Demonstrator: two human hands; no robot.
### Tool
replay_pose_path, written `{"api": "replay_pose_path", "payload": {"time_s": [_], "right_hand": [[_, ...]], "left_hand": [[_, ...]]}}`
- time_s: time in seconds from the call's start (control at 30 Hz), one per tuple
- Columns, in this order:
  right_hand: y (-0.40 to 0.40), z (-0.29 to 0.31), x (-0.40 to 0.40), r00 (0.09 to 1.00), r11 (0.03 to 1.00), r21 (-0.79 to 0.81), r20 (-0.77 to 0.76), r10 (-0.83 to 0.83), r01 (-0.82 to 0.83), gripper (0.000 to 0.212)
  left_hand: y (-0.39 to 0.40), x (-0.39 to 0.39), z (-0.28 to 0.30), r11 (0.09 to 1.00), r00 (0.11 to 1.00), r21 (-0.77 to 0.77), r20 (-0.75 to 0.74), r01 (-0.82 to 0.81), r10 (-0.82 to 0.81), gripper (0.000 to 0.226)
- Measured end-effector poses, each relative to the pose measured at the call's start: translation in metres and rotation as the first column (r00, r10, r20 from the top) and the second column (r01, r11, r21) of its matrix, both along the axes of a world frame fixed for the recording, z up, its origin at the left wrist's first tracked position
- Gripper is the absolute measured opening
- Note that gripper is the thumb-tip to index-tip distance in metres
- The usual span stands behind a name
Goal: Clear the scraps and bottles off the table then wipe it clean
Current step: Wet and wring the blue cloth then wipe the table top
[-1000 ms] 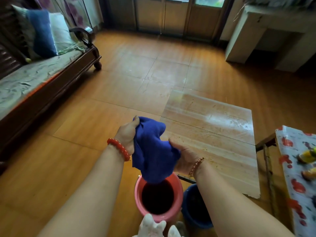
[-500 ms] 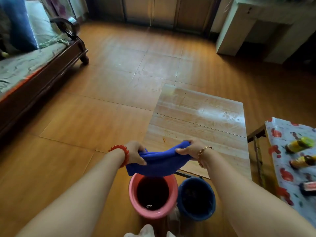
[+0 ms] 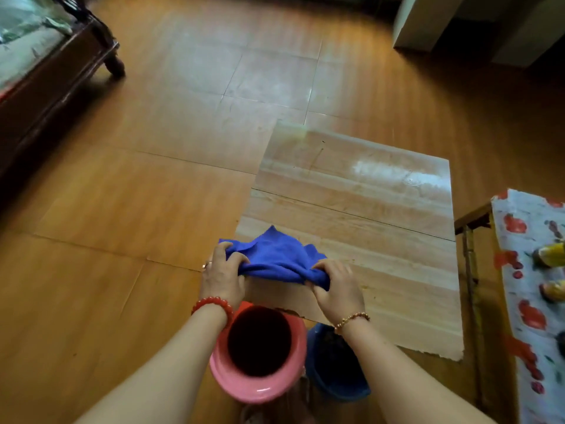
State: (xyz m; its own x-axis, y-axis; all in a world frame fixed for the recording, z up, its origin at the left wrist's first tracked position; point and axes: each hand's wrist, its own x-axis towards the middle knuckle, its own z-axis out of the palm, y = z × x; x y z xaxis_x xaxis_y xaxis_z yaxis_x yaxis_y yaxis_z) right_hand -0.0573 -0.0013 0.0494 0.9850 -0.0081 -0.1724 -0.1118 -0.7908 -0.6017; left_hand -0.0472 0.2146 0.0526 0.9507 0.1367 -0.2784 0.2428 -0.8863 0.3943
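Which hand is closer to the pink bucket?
The left hand. It grips the blue cloth just above the pink bucket rim, its wrist right at the edge. The right hand holds the cloth's other end, farther off to the right.

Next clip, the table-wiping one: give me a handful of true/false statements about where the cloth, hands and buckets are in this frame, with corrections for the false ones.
1. Both hands grip the blue cloth. True: the left hand and the right hand each pinch one end.
2. The cloth hangs over the pink bucket. False: it lies on the near corner of the table.
3. A blue bucket stands on the pink bucket's right. True.
4. Bottles stand on the wooden tabletop. False: none show there; the yellowish items lie on the patterned cloth at right.
5. The left wrist wears a red bead bracelet. True.
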Motion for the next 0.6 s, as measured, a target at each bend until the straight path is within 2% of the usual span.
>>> {"api": "replay_pose_path", "payload": {"time_s": [0.1, 0.13, 0.17, 0.23, 0.33, 0.4, 0.47, 0.6], "right_hand": [[0.005, -0.059, -0.019, 0.954, 0.976, -0.111, -0.26, 0.152, -0.186, 0.061], [0.008, -0.071, -0.023, 0.941, 0.967, -0.156, -0.302, 0.149, -0.203, 0.064], [0.012, -0.081, -0.025, 0.941, 0.958, -0.198, -0.306, 0.142, -0.209, 0.061], [0.028, -0.096, -0.023, 0.964, 0.929, -0.292, -0.205, 0.171, -0.227, 0.055], [0.054, -0.112, -0.014, 0.963, 0.9, -0.351, -0.164, 0.215, -0.261, 0.061], [0.068, -0.121, -0.007, 0.96, 0.9, -0.349, -0.187, 0.208, -0.263, 0.062], [0.076, -0.129, 0.0, 0.957, 0.893, -0.363, -0.211, 0.199, -0.266, 0.054], [0.076, -0.143, 0.008, 0.947, 0.887, -0.375, -0.271, 0.174, -0.271, 0.052]], "left_hand": [[-0.006, -0.013, -0.051, 0.994, 0.958, 0.112, -0.285, 0.014, 0.018, 0.049], [-0.009, -0.017, -0.063, 0.993, 0.946, 0.114, -0.324, 0.018, 0.02, 0.053], [-0.013, -0.02, -0.073, 0.994, 0.944, 0.106, -0.328, 0.023, 0.013, 0.056], [-0.024, -0.024, -0.088, 0.996, 0.955, 0.092, -0.295, 0.022, 0.006, 0.062], [-0.035, -0.026, -0.097, 0.996, 0.97, 0.09, -0.241, -0.004, 0.025, 0.07], [-0.04, -0.024, -0.102, 0.994, 0.968, 0.109, -0.249, 0.001, 0.027, 0.072], [-0.042, -0.019, -0.105, 0.992, 0.966, 0.127, -0.258, 0.006, 0.027, 0.069], [-0.046, -0.007, -0.107, 0.995, 0.973, 0.088, -0.23, 0.046, -0.025, 0.064]]}}
